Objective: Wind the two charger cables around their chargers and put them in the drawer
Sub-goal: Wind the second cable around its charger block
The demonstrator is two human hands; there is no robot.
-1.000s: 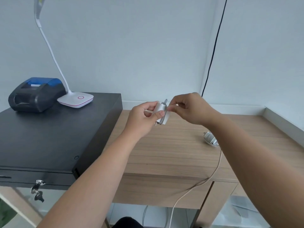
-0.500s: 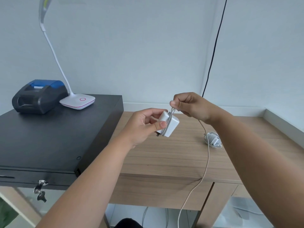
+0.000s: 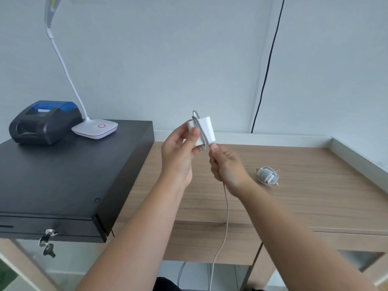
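Note:
My left hand point(image 3: 179, 156) holds a white charger block point(image 3: 206, 131) up over the wooden desk, thumb pressed on its face. A grey cable point(image 3: 225, 208) runs over the top of the block and down its front. My right hand point(image 3: 225, 166) pinches that cable just under the block, and the rest of it hangs down past the desk's front edge. A second white charger point(image 3: 267, 175), with its cable wound round it, lies on the desk to the right of my hands. The black drawer unit point(image 3: 52, 225) stands at the left, shut, with keys in its lock.
On top of the black unit sit a black and blue receipt printer point(image 3: 45, 121) and a white desk lamp point(image 3: 95, 128). A black wire point(image 3: 265, 76) runs down the back wall. The wooden desk point(image 3: 315, 198) has a raised white rim at the right.
My right hand has moved from above the charger to below it, drawing the cable over the block's top and down its front. My left hand has lifted and turned the charger upright.

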